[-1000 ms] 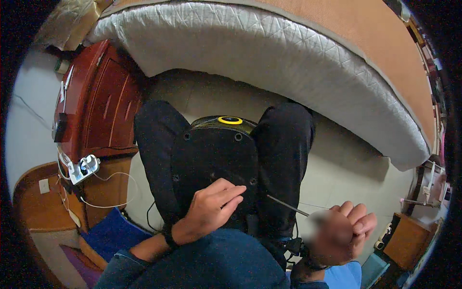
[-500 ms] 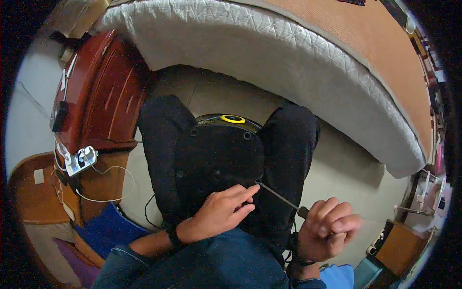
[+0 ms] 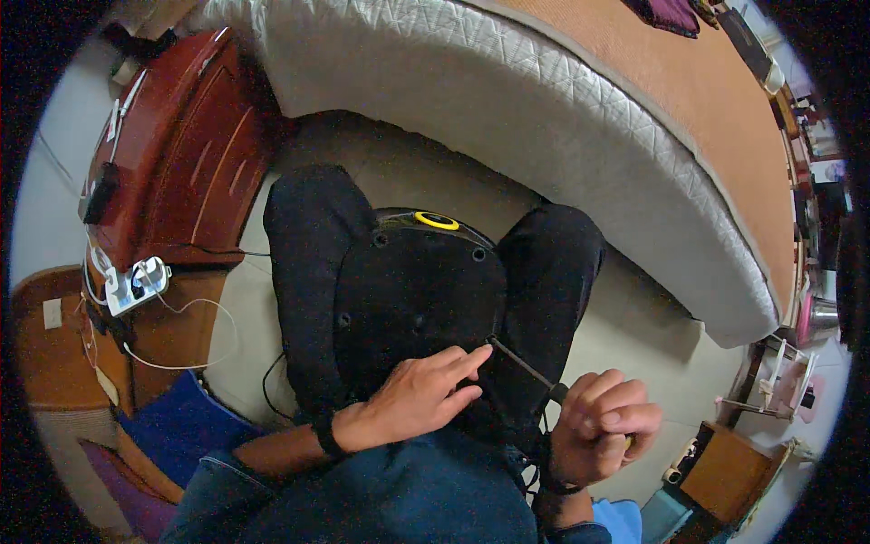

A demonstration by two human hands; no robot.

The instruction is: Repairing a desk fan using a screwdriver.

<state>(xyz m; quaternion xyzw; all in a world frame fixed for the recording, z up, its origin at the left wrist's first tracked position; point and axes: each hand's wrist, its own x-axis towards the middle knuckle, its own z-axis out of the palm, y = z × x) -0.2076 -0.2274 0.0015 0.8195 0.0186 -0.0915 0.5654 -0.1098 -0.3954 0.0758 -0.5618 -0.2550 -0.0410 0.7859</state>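
Note:
A black device (image 3: 417,281) with a yellow ring (image 3: 422,218) at its top edge and round holes in its face lies between my dark-trousered legs. My left hand (image 3: 408,403) rests over its lower right part, fingers extended, index fingertip beside the tip of a screwdriver (image 3: 523,363). That tip sits at the device's right side, where a hole is hidden or too small to make out. My right hand (image 3: 603,422), at lower right, is closed round the screwdriver's handle, its shaft slanting up-left.
Ahead is a bed (image 3: 544,118) with a quilted pale side. At left stand a red-brown wooden cabinet (image 3: 181,145), a white power strip (image 3: 136,286) with cords, and a blue cloth (image 3: 172,417). A small brown wooden box (image 3: 725,467) and a white rack (image 3: 770,381) are at right.
The screwdriver tip has moved from over my right leg up to the device's right side. My right hand has moved slightly left, and my left index finger now meets the tip. The view has shifted.

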